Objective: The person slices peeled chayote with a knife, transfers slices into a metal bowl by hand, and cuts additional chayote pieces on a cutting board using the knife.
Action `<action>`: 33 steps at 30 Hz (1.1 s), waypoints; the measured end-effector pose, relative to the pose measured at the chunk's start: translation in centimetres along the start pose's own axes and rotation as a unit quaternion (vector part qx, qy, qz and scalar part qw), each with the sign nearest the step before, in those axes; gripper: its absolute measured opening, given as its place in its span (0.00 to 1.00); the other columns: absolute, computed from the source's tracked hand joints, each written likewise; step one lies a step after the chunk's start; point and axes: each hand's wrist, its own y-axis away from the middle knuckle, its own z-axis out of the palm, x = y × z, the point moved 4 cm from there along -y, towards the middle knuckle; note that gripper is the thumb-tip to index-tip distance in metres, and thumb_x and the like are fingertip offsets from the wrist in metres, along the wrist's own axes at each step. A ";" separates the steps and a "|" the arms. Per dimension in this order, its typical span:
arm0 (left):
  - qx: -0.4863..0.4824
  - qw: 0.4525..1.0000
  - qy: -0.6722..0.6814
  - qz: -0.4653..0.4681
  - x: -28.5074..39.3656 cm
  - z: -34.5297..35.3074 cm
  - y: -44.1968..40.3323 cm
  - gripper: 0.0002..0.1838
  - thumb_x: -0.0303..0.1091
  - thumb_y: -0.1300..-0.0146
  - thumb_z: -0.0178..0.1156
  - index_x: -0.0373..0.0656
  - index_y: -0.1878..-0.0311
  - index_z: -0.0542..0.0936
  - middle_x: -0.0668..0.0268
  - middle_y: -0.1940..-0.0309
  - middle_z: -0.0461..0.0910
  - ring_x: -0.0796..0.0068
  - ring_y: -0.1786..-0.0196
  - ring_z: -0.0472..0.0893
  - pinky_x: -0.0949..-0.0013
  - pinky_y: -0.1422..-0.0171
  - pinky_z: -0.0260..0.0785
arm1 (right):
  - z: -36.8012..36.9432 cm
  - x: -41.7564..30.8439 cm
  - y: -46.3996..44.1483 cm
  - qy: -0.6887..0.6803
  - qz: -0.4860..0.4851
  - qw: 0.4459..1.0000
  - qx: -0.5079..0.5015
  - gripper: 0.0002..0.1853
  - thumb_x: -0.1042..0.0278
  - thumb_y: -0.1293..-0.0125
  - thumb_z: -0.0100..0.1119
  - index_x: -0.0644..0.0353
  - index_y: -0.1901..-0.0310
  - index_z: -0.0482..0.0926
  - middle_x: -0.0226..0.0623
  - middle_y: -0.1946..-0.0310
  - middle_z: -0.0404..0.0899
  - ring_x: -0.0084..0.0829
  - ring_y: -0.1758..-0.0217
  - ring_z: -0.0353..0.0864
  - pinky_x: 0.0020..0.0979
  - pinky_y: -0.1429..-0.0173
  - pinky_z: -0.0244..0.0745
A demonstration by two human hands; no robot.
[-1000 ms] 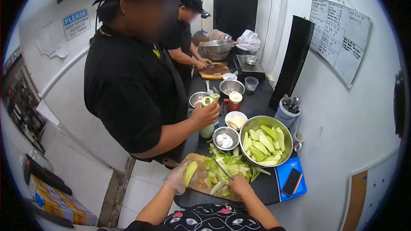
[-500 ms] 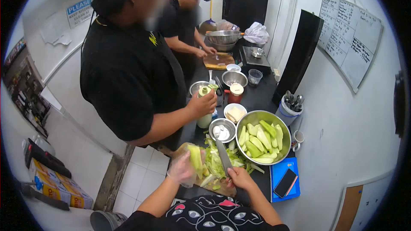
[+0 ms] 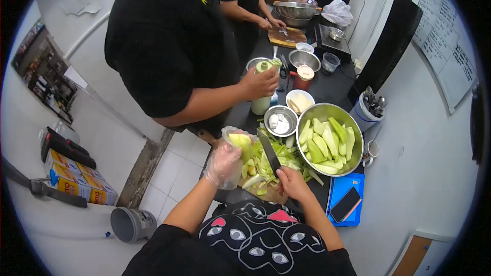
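My left hand, in a clear plastic glove, is wrapped round a peeled pale green piece over the left part of the cutting board. My bare right hand grips the dark handle of a knife, its blade pointing up and away above a heap of green shreds. The shreds hide much of the board. Just right of the heap, a large metal bowl holds several peeled green pieces.
A co-worker at the left holds a bottle. Another person's hands are at a far board. Close by are a small metal bowl with white lumps, a mug, and a phone on a blue folder.
The view has shifted, moving the table up in the picture. The knife has risen from the shreds since the earliest frame. My left hand and its green piece are now closer to the heap.
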 end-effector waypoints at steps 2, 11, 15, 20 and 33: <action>0.010 0.999 -0.041 0.028 0.7 0.8 0.4 0.31 0.36 0.38 0.64 0.41 0.35 0.64 0.61 0.41 0.73 0.67 0.38 0.72 0.61 0.32 0.62 | -1.4 -5.5 1.7 -0.054 0.072 0.996 -0.011 0.13 0.67 0.30 0.50 0.64 0.50 0.76 0.34 0.73 0.80 0.23 0.82 0.76 0.27 0.73 0.73; 0.022 0.983 -0.167 0.075 2.5 3.1 0.5 0.25 0.23 0.40 0.62 0.39 0.39 0.70 0.62 0.43 0.75 0.69 0.40 0.74 0.64 0.33 0.64 | -4.2 -11.5 5.0 -0.094 0.019 0.994 -0.055 0.33 0.78 0.32 0.47 0.43 0.26 0.54 0.32 0.70 0.79 0.16 0.81 0.70 0.21 0.77 0.70; 0.009 0.979 -0.184 0.092 3.6 5.1 0.1 0.22 0.19 0.42 0.61 0.39 0.42 0.74 0.63 0.45 0.77 0.72 0.41 0.75 0.67 0.33 0.63 | -4.6 -12.3 5.9 -0.128 0.059 0.988 -0.058 0.33 0.78 0.32 0.46 0.44 0.27 0.54 0.31 0.71 0.79 0.15 0.82 0.69 0.21 0.78 0.70; 0.004 0.969 -0.209 0.134 3.9 5.7 0.0 0.20 0.19 0.42 0.61 0.39 0.44 0.76 0.63 0.46 0.78 0.72 0.42 0.76 0.67 0.34 0.64 | -4.8 -13.1 6.4 -0.140 0.066 0.986 -0.056 0.32 0.77 0.31 0.46 0.45 0.27 0.55 0.31 0.69 0.79 0.15 0.82 0.69 0.20 0.78 0.69; -0.009 0.960 -0.258 0.113 3.2 4.9 -0.1 0.23 0.18 0.42 0.61 0.38 0.43 0.73 0.62 0.46 0.78 0.71 0.42 0.76 0.66 0.35 0.67 | -4.9 -13.4 6.8 -0.123 0.061 0.989 -0.049 0.31 0.75 0.30 0.47 0.44 0.27 0.56 0.35 0.60 0.80 0.16 0.77 0.75 0.19 0.77 0.71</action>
